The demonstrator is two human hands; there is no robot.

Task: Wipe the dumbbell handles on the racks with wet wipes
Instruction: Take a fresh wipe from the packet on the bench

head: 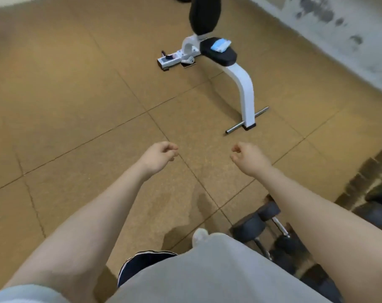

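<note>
A blue and white pack of wet wipes (221,45) lies on the black seat pad of a white-framed workout bench (242,84) ahead of me. My left hand (158,155) and my right hand (249,157) hang out in front over the floor, fingers loosely curled, both holding nothing. Dark dumbbells (260,221) with a chrome handle (280,227) sit on a low rack at the lower right, partly hidden by my right forearm. The wipes are well beyond both hands.
Brown rubber floor tiles (76,106) spread across the room. A stained white wall (338,29) runs along the upper right. More dark weights (380,206) sit at the right edge. My grey shirt and one white shoe (199,236) show at the bottom.
</note>
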